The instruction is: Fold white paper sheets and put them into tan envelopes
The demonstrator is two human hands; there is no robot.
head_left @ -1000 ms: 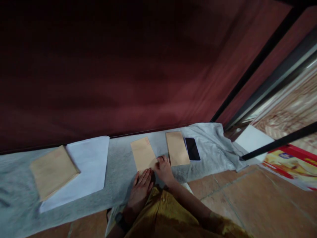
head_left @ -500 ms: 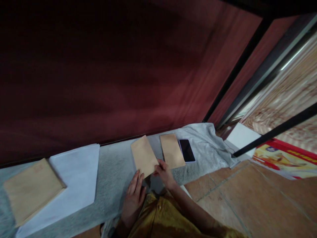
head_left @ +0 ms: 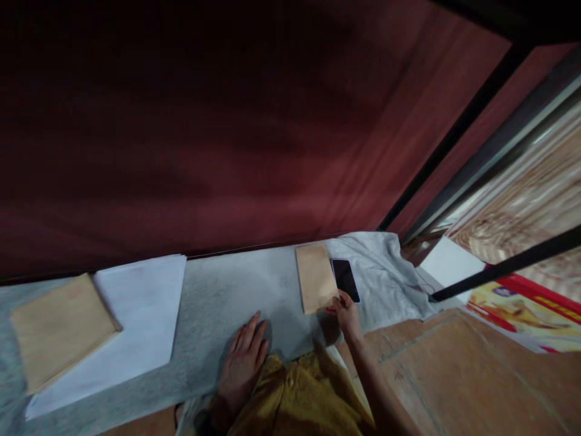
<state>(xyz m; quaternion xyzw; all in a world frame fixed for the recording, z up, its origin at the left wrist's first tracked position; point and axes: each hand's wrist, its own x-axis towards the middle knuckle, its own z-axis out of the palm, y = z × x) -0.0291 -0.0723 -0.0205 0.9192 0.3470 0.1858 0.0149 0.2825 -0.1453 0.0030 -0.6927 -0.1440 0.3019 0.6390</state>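
My right hand (head_left: 345,310) pinches the near right corner of a brown paper envelope (head_left: 316,280). That envelope lies over the spot of the small brown stack, just left of a dark-screened phone (head_left: 345,280). Whether its underside touches the stack cannot be made out. Nearer to me, my left hand (head_left: 244,360) rests flat on the grey cloth (head_left: 215,303), fingers stretched out and holding nothing.
On the left, a pile of brown envelopes (head_left: 63,327) with faint red print overlaps white paper sheets (head_left: 145,309). A dark red panel (head_left: 227,181) rises behind the cloth. To the right are a black metal bar (head_left: 508,263) and a red-yellow printed box (head_left: 526,309).
My right hand has carried the brown envelope rightward from the middle of the cloth onto the small stack by the phone. My left hand has let go of it and stayed behind.
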